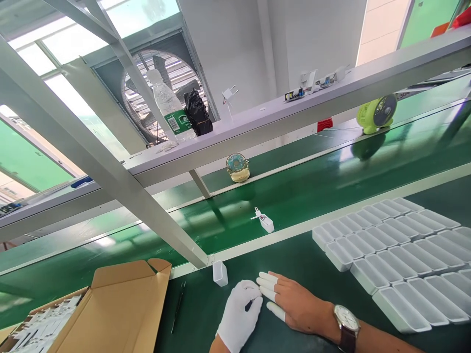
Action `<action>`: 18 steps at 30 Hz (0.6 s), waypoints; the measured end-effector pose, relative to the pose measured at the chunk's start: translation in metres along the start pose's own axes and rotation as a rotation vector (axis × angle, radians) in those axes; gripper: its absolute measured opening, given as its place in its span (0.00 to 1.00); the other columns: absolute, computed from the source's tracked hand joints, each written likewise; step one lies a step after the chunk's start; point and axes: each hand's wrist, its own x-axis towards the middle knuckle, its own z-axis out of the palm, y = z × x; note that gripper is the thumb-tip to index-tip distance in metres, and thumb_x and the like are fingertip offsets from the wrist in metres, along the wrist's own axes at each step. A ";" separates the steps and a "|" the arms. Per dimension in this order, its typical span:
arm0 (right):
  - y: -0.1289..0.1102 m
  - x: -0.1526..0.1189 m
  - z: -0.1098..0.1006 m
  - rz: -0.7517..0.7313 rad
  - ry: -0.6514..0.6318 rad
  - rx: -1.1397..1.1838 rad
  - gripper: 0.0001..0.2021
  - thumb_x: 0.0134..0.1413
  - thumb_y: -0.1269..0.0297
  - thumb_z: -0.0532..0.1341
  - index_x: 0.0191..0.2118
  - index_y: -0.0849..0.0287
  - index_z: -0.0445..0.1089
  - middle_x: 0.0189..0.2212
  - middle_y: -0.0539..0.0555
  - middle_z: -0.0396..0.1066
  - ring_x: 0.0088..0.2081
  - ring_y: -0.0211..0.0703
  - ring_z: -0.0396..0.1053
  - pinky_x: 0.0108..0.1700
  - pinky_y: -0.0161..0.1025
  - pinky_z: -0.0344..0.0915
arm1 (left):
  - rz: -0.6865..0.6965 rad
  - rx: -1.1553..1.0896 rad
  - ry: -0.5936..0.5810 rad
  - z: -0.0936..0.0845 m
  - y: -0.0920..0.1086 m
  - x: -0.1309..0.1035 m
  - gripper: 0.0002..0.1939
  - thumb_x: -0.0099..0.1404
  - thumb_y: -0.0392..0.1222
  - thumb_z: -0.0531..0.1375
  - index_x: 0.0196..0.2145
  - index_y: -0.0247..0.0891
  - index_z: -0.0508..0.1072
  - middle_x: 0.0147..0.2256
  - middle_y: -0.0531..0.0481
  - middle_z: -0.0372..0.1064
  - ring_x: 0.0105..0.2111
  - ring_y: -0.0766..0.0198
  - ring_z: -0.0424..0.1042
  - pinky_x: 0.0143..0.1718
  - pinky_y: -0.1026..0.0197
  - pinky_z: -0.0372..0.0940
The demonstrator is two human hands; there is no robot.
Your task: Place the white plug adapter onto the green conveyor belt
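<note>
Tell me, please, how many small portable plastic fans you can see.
2: a cream fan with blue front, below the middle of the white shelf; a lime-green fan with grey front, further right.

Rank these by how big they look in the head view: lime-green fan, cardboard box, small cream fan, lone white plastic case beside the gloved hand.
1. Cardboard box
2. Lime-green fan
3. Small cream fan and lone white plastic case: too close to rank, and the case is nearer the camera.
</note>
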 end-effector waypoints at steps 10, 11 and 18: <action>-0.003 0.002 -0.009 0.011 -0.020 0.041 0.21 0.72 0.64 0.52 0.65 0.62 0.66 0.62 0.63 0.68 0.66 0.51 0.62 0.73 0.54 0.51 | -0.094 0.007 0.074 -0.006 -0.009 -0.010 0.10 0.73 0.42 0.56 0.44 0.43 0.78 0.47 0.44 0.76 0.46 0.58 0.76 0.52 0.54 0.73; -0.003 0.002 -0.010 0.013 -0.027 0.040 0.21 0.72 0.63 0.52 0.65 0.62 0.66 0.62 0.63 0.68 0.67 0.51 0.61 0.73 0.54 0.51 | -0.068 0.035 0.056 -0.004 -0.011 -0.012 0.11 0.73 0.43 0.56 0.44 0.43 0.78 0.47 0.44 0.77 0.46 0.57 0.76 0.53 0.54 0.73; 0.010 -0.001 0.008 -0.010 -0.079 -0.042 0.20 0.66 0.65 0.57 0.60 0.63 0.71 0.60 0.64 0.70 0.65 0.55 0.64 0.72 0.55 0.51 | 0.049 0.106 0.026 0.002 -0.019 -0.017 0.12 0.72 0.48 0.58 0.41 0.45 0.81 0.43 0.46 0.79 0.45 0.57 0.78 0.52 0.57 0.74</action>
